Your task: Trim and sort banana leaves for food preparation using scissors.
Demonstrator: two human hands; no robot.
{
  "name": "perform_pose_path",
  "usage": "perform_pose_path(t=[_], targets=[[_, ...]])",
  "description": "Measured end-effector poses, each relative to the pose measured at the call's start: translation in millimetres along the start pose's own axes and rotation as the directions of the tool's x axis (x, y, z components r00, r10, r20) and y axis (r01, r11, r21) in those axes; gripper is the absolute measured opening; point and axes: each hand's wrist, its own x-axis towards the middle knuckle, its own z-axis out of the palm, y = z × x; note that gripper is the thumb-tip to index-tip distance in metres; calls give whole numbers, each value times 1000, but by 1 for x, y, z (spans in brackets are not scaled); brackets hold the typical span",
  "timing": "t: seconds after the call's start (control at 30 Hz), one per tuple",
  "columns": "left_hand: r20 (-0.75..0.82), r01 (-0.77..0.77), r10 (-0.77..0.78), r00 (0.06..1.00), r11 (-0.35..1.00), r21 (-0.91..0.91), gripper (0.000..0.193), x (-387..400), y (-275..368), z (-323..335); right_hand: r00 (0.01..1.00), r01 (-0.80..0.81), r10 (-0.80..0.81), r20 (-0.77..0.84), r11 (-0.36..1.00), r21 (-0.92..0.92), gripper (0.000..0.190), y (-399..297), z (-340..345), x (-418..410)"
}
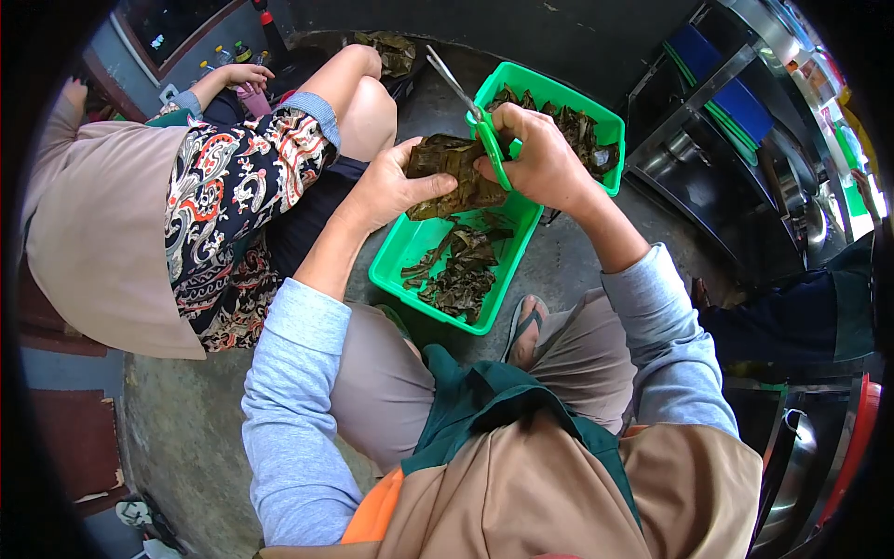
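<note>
My left hand point(398, 183) grips a flat packet wrapped in brown leaves point(447, 175) by its left side, thumb on top. Green-handled scissors point(493, 143) are in my right hand point(541, 157), their blades pointing up and away from me; fingers of that hand also touch the packet's right side. Below the packet, a green plastic basin point(380, 269) holds brown leaf scraps point(461, 279). A second green basin point(614, 126), behind my right hand, contains more dark leaf pieces point(594, 143).
A person in a patterned garment point(237, 168) sits close on my left. Another leaf bundle point(394, 52) lies beyond that person's knee. Metal shelving point(705, 91) with blue trays and pots stands at the right, near another person's dark-clothed leg point(775, 314).
</note>
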Motion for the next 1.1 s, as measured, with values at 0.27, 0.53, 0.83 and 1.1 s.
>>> perform_pose_path(t=[0.27,0.53,0.83,1.1], targets=[[48,24,-30,998,991,134,37,-1,-7,3,997,-60,59,-50,998,-22,30,6,8,-16],[7,55,-57,998,986,157,27,-2,-28,7,974,-226,223,43,970,93,35,21,20,-37],[-32,150,-149,988,988,46,23,-3,-43,-11,972,4,25,234,992,-123,41,66,-14,-56],[-20,94,-92,996,976,195,25,8,-45,-18,849,-42,196,492,951,-306,63,85,-45,-82]])
